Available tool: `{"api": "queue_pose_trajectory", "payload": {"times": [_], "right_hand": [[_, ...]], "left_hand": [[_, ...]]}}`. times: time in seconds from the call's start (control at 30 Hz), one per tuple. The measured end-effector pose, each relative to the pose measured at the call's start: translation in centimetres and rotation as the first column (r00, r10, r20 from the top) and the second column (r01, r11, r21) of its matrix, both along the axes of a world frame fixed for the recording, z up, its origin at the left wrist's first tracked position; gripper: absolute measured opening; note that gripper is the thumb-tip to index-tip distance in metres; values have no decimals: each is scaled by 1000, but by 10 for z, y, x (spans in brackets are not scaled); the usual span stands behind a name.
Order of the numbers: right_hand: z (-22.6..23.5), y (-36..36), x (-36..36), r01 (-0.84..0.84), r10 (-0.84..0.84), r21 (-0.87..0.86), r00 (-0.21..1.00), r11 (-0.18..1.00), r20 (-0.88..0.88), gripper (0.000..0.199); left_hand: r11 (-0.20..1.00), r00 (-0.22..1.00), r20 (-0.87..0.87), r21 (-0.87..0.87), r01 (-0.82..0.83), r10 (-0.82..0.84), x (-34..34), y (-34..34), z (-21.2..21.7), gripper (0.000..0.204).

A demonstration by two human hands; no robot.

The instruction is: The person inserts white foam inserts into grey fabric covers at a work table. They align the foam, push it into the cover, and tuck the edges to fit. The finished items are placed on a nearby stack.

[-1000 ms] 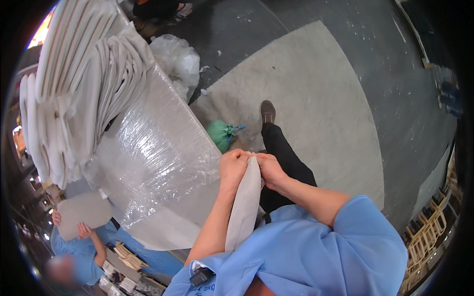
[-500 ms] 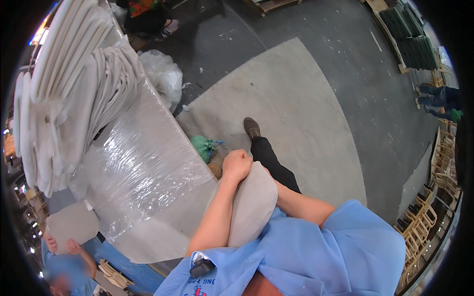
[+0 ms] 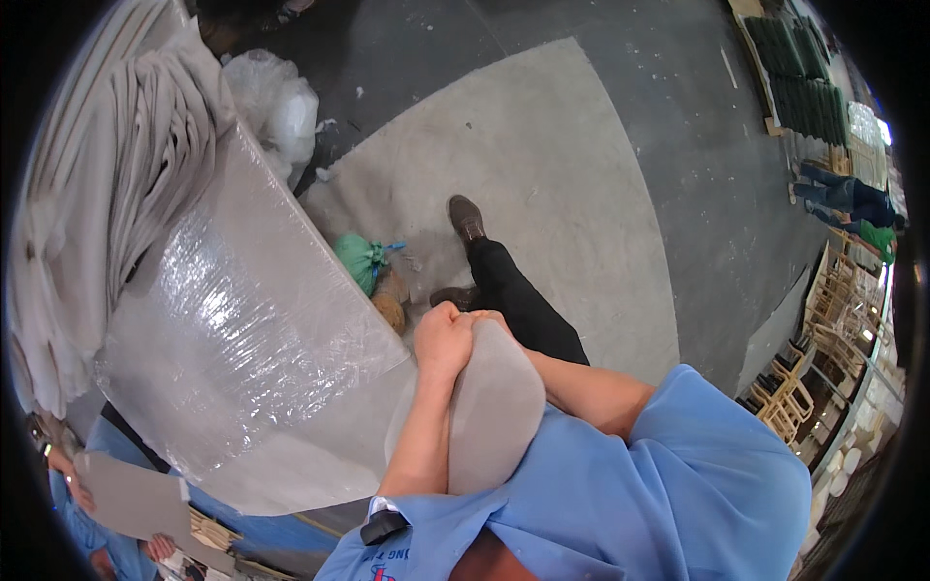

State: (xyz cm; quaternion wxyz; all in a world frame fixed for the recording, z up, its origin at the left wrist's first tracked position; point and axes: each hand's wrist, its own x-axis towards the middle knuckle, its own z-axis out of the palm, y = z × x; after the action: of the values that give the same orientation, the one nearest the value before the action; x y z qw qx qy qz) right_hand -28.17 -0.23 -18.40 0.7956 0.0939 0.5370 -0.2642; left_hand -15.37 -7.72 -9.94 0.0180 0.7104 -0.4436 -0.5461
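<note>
A grey, fabric-covered seat cushion (image 3: 496, 407) stands on edge against my blue shirt, between my forearms. My left hand (image 3: 445, 341) is closed at its far edge, with the fingers curled inward. Beside it my right hand (image 3: 492, 318) meets the same edge; most of its fingers are hidden behind the cushion and the left hand. A small part of the pad shows to the left of my left forearm. Just left of the cushion is a table (image 3: 262, 339) covered with grey material and shiny clear plastic film.
Grey fabric covers (image 3: 145, 165) lie heaped at the table's far left. A clear plastic bag (image 3: 281, 111) and a green tied bag (image 3: 358, 259) sit beside the table. At lower left a co-worker holds a grey panel (image 3: 136, 494). Wooden chair frames (image 3: 785, 397) line the right.
The view has shifted, so the table and bags sit further left. My hands stay on the cushion, which has turned to show more of its face. The co-worker's panel has tilted.
</note>
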Motion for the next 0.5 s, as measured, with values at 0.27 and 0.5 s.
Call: {"api": "queue_pose_trajectory", "payload": {"times": [0.27, 0.5], "right_hand": [[9, -10, 10, 49, -48, -40, 998, 998, 31, 20], [25, -14, 10, -95, 21, -181, 929, 979, -369, 27]], "left_hand": [[996, 996, -2, -33, -85, 85, 4, 5, -6, 25], [990, 991, -38, 60, -125, 127, 12, 1, -6, 25]]}}
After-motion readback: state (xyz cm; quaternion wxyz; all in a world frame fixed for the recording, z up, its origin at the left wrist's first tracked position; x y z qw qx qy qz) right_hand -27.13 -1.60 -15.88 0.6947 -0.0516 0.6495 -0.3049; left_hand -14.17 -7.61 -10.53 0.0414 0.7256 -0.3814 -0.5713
